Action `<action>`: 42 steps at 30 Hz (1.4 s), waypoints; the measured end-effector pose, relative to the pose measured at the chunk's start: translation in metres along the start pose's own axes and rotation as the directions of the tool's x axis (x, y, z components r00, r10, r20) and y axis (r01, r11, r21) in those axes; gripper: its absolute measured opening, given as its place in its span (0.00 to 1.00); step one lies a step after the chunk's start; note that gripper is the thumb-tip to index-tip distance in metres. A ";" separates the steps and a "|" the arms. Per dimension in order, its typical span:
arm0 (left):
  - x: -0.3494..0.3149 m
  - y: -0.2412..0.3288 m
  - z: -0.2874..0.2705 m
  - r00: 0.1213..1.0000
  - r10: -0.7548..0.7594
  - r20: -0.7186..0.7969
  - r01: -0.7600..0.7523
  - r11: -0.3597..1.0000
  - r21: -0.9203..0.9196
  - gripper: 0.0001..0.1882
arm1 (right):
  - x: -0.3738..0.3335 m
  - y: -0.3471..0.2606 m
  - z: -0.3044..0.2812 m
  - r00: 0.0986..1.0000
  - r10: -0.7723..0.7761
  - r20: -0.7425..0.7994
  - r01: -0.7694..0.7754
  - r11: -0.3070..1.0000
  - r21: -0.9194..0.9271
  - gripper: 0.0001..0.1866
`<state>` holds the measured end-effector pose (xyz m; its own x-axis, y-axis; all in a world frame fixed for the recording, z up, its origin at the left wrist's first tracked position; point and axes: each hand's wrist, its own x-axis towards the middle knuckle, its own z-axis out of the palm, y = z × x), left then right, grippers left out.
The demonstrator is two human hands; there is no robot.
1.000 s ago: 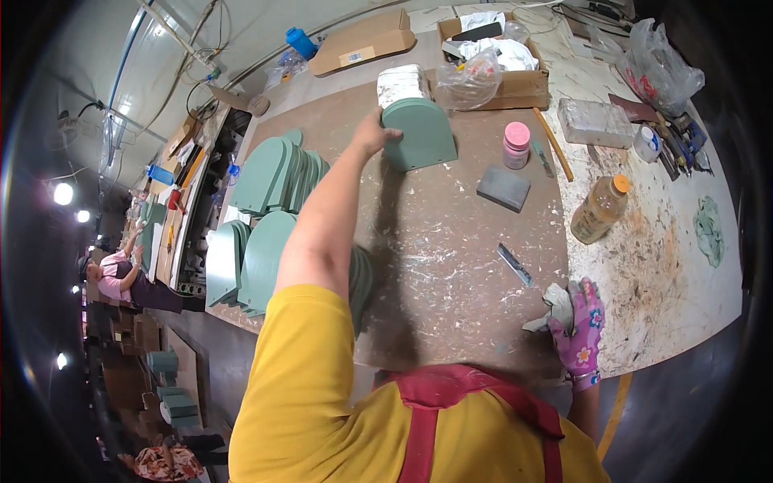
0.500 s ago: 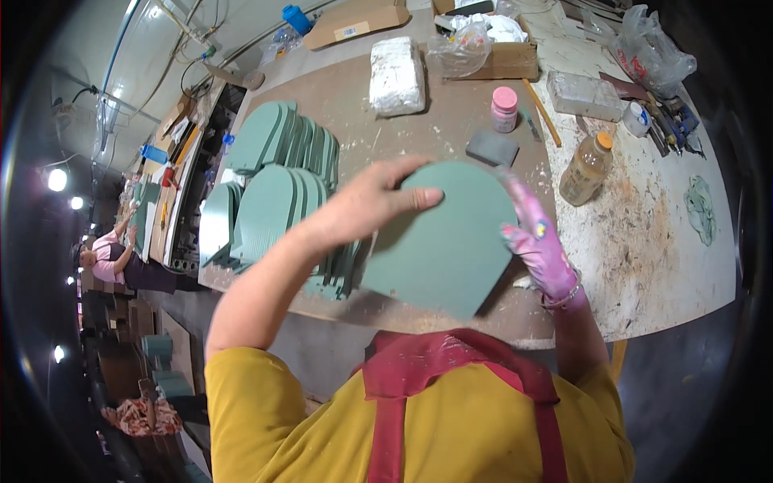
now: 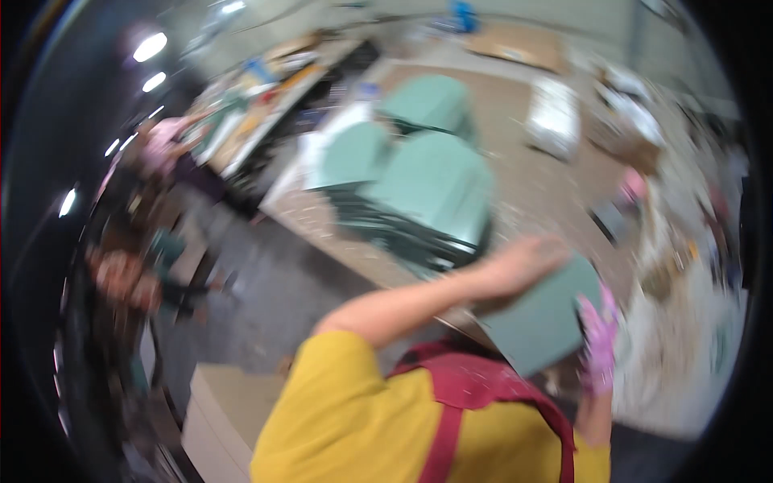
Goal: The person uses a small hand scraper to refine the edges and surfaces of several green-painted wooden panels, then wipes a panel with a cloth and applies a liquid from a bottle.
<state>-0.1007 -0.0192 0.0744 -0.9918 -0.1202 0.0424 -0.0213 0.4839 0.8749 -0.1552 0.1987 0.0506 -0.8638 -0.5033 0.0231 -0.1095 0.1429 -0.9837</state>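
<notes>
A flat green panel [image 3: 540, 313] with one rounded end is in front of my chest, at the near edge of the table. My bare left hand [image 3: 525, 264], smeared by motion, is closed over its upper left edge. On the opposite edge, my right hand [image 3: 598, 334] in a pink glove grips the panel with its fingers along the rim. Left of my hands, similar green panels lie in piles: a front stack [image 3: 435, 183], a stack behind it [image 3: 427, 101] and a smaller one [image 3: 354, 154] at the left.
A white wrapped block [image 3: 553, 118] and a cardboard piece [image 3: 518, 47] lie toward the back. At right are a grey block [image 3: 605, 221], a pink-capped bottle [image 3: 633, 185] and a brownish bottle [image 3: 662, 278]. A beige box [image 3: 221, 406] stands low at left. Another person [image 3: 167, 149] works farther left.
The view has swung left, so the table and stacks appear farther right and tilted. My hands remain at the panel's edges; the left thumb no longer shows clearly on its face.
</notes>
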 end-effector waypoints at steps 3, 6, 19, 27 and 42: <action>-0.010 0.004 0.011 0.994 0.002 0.105 0.020 0.980 -0.200 0.25 | -0.020 0.056 -0.022 0.993 -0.098 0.068 0.111 0.968 -0.226 0.18; -0.018 -0.017 0.019 0.996 0.058 0.070 -0.044 0.982 -0.183 0.25 | -0.019 0.079 -0.023 0.993 0.029 0.117 -0.053 0.978 0.201 0.18; -0.068 -0.119 0.064 0.999 0.028 -0.019 -0.031 0.969 -0.245 0.31 | -0.068 0.081 0.000 0.951 -0.274 0.141 0.307 0.882 -0.357 0.25; -0.018 -0.118 0.050 0.984 -0.111 -0.141 0.115 0.993 0.019 0.20 | -0.019 0.081 0.022 0.952 0.290 -0.099 -0.264 0.940 0.218 0.23; 0.040 -0.064 0.039 0.975 -0.135 -0.174 0.168 0.967 0.192 0.18 | -0.015 0.083 -0.037 0.734 0.556 0.391 -0.670 0.688 0.279 0.27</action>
<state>-0.1436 -0.0212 0.0010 -0.9426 -0.3337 0.0074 -0.2115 0.6143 0.7602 -0.1694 0.2496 -0.0250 -0.5027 -0.6227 -0.5996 0.6404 0.1978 -0.7422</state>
